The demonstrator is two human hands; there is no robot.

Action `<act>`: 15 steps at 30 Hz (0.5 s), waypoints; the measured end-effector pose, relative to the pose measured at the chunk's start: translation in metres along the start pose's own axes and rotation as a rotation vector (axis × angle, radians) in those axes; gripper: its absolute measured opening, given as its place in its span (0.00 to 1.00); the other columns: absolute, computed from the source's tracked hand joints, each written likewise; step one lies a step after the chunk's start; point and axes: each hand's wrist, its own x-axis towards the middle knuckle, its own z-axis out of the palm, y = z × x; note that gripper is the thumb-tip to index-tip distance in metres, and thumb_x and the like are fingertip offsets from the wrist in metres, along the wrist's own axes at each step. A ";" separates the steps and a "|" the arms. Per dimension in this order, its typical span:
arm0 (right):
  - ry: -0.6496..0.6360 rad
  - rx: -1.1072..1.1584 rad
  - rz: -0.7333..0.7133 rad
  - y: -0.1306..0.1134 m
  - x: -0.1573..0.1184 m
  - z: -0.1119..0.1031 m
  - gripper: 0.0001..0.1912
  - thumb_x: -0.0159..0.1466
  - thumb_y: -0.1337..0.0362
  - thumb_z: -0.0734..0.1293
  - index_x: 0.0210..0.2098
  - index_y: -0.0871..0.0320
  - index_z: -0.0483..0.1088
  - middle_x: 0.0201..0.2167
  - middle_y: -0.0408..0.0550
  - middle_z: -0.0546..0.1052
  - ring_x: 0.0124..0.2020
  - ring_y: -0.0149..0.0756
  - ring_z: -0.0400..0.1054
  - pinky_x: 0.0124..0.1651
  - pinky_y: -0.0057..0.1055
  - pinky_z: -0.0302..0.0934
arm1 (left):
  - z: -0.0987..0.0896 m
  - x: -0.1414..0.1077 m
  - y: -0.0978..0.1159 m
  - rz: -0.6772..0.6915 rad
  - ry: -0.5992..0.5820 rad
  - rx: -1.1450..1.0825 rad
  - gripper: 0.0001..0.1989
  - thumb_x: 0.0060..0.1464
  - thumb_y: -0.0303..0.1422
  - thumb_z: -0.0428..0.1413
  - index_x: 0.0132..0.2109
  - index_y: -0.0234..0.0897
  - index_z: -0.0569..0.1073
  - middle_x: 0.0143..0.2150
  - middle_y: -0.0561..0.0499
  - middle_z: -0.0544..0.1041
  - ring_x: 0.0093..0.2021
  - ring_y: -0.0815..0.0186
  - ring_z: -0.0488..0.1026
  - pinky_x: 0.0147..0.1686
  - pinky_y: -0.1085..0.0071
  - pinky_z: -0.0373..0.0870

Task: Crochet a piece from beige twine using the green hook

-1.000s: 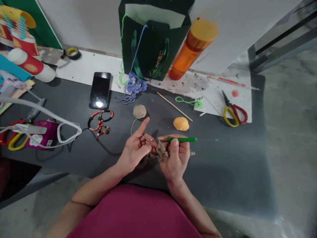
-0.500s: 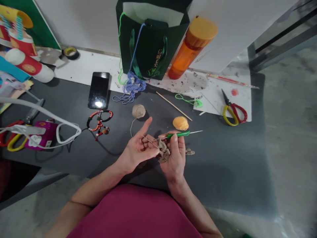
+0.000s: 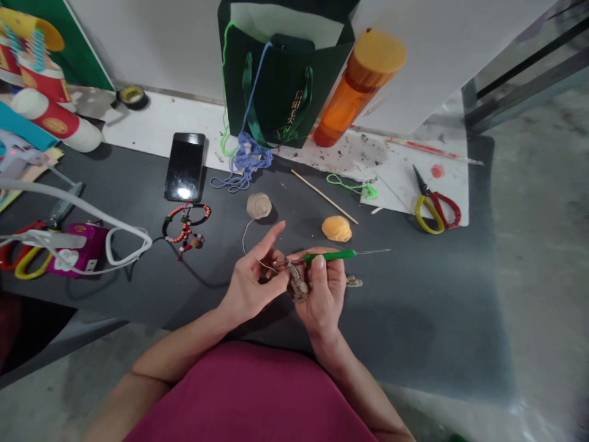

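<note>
My right hand (image 3: 323, 291) is closed around a crochet hook (image 3: 331, 255) with a green handle; one thin metal end points right, the other reaches left into the work. A small beige crochet piece (image 3: 298, 285) hangs between both hands. My left hand (image 3: 255, 276) pinches its left edge between thumb and fingers, with the index finger raised. Beige yarn runs from that hand up to a yarn ball (image 3: 259, 205) on the table. Part of the crochet piece is hidden by my fingers. A small beige crocheted bit (image 3: 354, 282) shows just right of my right hand.
A yellow yarn ball (image 3: 337, 228) and a wooden stick (image 3: 324, 196) lie beyond my hands. Further back stand a dark green paper bag (image 3: 276, 92) and an orange bottle (image 3: 354, 92). Scissors (image 3: 435, 205) lie right; a phone (image 3: 184, 166) and beaded bracelets (image 3: 184, 227) lie left.
The crochet hook has shifted right and slightly down, with its handle turned a little. The crochet piece has tilted between my fingers, and my left fingers have drawn closer in.
</note>
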 end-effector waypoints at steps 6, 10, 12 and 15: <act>0.037 0.094 0.046 -0.005 0.007 0.001 0.11 0.61 0.51 0.73 0.35 0.49 0.73 0.27 0.40 0.81 0.29 0.34 0.76 0.32 0.32 0.73 | -0.003 0.005 -0.002 -0.042 0.011 -0.119 0.29 0.49 0.37 0.70 0.59 0.43 0.79 0.28 0.57 0.72 0.29 0.72 0.68 0.36 0.72 0.68; 0.031 0.105 0.047 -0.004 0.008 -0.001 0.09 0.62 0.51 0.73 0.36 0.46 0.74 0.28 0.40 0.81 0.31 0.36 0.77 0.34 0.34 0.74 | -0.002 0.007 -0.001 -0.067 0.041 -0.228 0.28 0.49 0.37 0.71 0.58 0.43 0.79 0.29 0.58 0.71 0.29 0.74 0.67 0.36 0.73 0.67; 0.024 0.097 0.051 -0.002 0.007 -0.002 0.08 0.63 0.51 0.72 0.37 0.45 0.74 0.30 0.40 0.80 0.32 0.36 0.77 0.34 0.35 0.75 | -0.001 0.007 0.000 -0.120 0.013 -0.288 0.27 0.50 0.37 0.70 0.58 0.43 0.79 0.31 0.57 0.71 0.31 0.74 0.69 0.36 0.74 0.67; 0.025 0.092 0.061 0.002 0.007 -0.005 0.06 0.65 0.52 0.71 0.38 0.45 0.74 0.32 0.40 0.80 0.32 0.36 0.76 0.33 0.35 0.75 | 0.001 0.006 -0.001 -0.177 -0.049 -0.343 0.26 0.51 0.37 0.69 0.58 0.43 0.79 0.35 0.55 0.73 0.34 0.72 0.71 0.39 0.72 0.68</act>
